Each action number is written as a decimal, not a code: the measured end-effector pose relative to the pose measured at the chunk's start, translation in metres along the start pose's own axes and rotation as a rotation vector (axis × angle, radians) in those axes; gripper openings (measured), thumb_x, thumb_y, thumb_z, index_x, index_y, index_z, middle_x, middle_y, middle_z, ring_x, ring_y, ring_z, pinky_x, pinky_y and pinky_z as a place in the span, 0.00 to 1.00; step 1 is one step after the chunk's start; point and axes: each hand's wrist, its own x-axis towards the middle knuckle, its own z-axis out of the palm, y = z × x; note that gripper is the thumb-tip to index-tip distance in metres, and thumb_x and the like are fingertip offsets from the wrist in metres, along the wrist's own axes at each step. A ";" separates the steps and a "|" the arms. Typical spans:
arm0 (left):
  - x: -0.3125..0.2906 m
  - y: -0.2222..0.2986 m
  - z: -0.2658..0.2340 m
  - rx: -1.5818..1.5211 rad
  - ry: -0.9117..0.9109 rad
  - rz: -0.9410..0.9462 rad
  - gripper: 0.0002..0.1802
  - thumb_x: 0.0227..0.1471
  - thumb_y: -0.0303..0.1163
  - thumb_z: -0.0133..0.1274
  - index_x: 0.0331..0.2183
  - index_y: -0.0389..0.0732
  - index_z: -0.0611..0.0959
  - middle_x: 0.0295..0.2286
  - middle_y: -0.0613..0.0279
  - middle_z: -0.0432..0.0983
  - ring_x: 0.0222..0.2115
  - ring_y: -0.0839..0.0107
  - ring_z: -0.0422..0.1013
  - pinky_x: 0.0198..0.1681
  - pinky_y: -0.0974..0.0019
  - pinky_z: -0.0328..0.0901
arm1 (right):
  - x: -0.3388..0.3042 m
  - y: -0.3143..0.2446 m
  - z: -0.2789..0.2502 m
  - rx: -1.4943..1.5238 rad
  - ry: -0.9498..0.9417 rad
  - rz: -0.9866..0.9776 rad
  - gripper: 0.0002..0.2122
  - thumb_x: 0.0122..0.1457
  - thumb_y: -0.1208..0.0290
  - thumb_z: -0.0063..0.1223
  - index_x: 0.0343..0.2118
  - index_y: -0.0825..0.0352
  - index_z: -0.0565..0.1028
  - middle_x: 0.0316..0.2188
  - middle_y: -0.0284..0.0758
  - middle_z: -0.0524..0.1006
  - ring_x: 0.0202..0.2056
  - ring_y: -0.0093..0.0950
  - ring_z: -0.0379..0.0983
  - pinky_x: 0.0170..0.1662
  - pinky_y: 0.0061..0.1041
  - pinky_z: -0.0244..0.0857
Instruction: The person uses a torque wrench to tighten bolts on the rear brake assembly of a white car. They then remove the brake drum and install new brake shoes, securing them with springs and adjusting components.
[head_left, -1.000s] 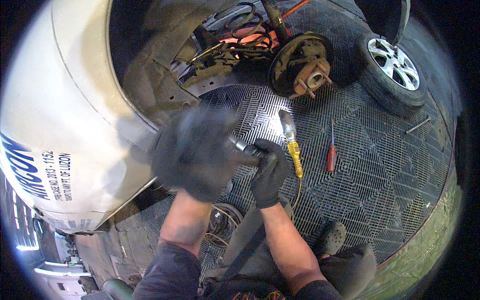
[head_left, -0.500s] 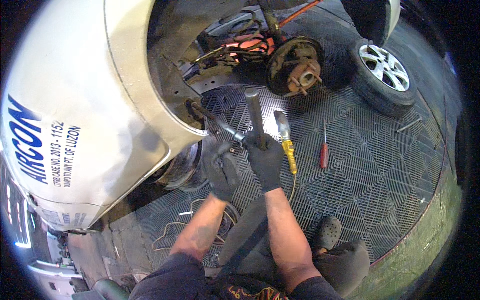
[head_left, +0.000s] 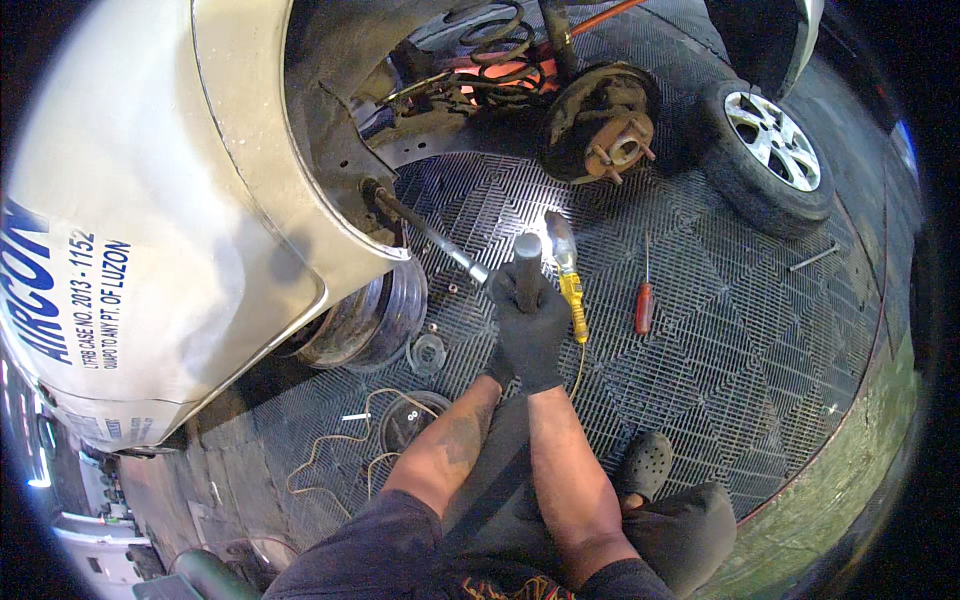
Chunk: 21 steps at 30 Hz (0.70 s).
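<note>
My right hand [head_left: 541, 335], in a dark glove, is closed around a thick dark metal bar [head_left: 527, 262], whose round end sticks up out of the fist. My left hand [head_left: 503, 362], gloved too, is pressed close beside and partly behind the right one, its fingers hidden. A long metal rod [head_left: 430, 232] runs from the car's wheel well down to my hands; it is rusty at the car and shiny at the near end. How rod and bar meet is covered by the gloves. Just right of my fist lies a yellow-handled work lamp [head_left: 573, 300].
A white car body [head_left: 150, 200] fills the left. Above hangs a rusty wheel hub [head_left: 615, 155] near a coil spring [head_left: 505, 45]. On the black grid mat lie a red screwdriver [head_left: 643, 308], a wheel [head_left: 770, 150], a metal bar [head_left: 815, 257], a bare rim [head_left: 365, 320] and a cord [head_left: 330, 437].
My left hand has moved right, from beside the rod to against my right hand. The upright bar's top has come lower and toward me. The view has shifted slightly.
</note>
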 end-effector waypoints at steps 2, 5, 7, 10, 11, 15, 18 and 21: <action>0.002 -0.005 0.009 0.019 -0.008 0.001 0.17 0.60 0.34 0.53 0.49 0.37 0.80 0.42 0.46 0.79 0.34 0.55 0.75 0.39 0.52 0.69 | 0.001 -0.006 -0.003 -0.033 -0.042 0.008 0.13 0.56 0.64 0.67 0.39 0.67 0.82 0.29 0.43 0.83 0.27 0.36 0.81 0.34 0.34 0.72; 0.005 -0.010 0.022 0.044 -0.027 0.001 0.17 0.60 0.34 0.52 0.49 0.37 0.80 0.41 0.45 0.79 0.33 0.54 0.75 0.38 0.51 0.69 | 0.000 -0.015 -0.009 0.147 -0.116 0.027 0.12 0.56 0.67 0.67 0.40 0.67 0.82 0.31 0.42 0.83 0.29 0.33 0.81 0.35 0.33 0.72; 0.003 -0.011 0.027 0.058 -0.040 0.010 0.17 0.60 0.34 0.52 0.49 0.37 0.80 0.41 0.45 0.79 0.32 0.54 0.75 0.37 0.51 0.69 | 0.001 -0.021 -0.008 0.108 -0.094 0.015 0.12 0.56 0.68 0.68 0.40 0.67 0.82 0.31 0.42 0.83 0.31 0.32 0.80 0.36 0.32 0.73; 0.001 -0.013 0.030 0.076 -0.069 0.020 0.17 0.61 0.35 0.52 0.49 0.38 0.80 0.40 0.44 0.80 0.31 0.53 0.75 0.36 0.50 0.69 | 0.001 -0.028 -0.005 0.074 -0.058 0.087 0.11 0.57 0.68 0.66 0.41 0.67 0.82 0.31 0.42 0.83 0.30 0.35 0.80 0.36 0.33 0.73; -0.002 -0.014 0.031 0.079 -0.077 0.023 0.17 0.61 0.35 0.52 0.49 0.38 0.80 0.40 0.44 0.80 0.30 0.53 0.75 0.35 0.50 0.69 | 0.000 -0.031 -0.005 0.057 -0.053 0.081 0.11 0.57 0.68 0.65 0.40 0.67 0.83 0.30 0.43 0.83 0.30 0.36 0.80 0.36 0.34 0.73; -0.021 -0.023 0.034 0.099 -0.115 0.049 0.17 0.61 0.35 0.52 0.49 0.38 0.80 0.40 0.43 0.80 0.29 0.52 0.75 0.34 0.48 0.69 | 0.006 -0.038 -0.005 -0.073 -0.022 -0.047 0.10 0.63 0.68 0.58 0.35 0.72 0.82 0.20 0.29 0.77 0.24 0.17 0.72 0.28 0.23 0.67; -0.061 -0.033 0.019 0.168 -0.117 0.139 0.17 0.62 0.36 0.51 0.50 0.39 0.80 0.39 0.43 0.80 0.27 0.51 0.75 0.32 0.47 0.69 | 0.010 -0.039 -0.007 -0.041 -0.052 -0.007 0.12 0.64 0.67 0.55 0.31 0.73 0.81 0.17 0.29 0.75 0.20 0.18 0.72 0.24 0.23 0.66; -0.114 -0.035 -0.028 0.222 -0.152 0.185 0.17 0.62 0.36 0.51 0.50 0.39 0.80 0.39 0.42 0.80 0.26 0.50 0.76 0.31 0.47 0.69 | 0.013 -0.035 -0.008 -0.050 -0.133 0.172 0.12 0.65 0.66 0.53 0.29 0.68 0.79 0.18 0.40 0.75 0.20 0.36 0.72 0.25 0.37 0.63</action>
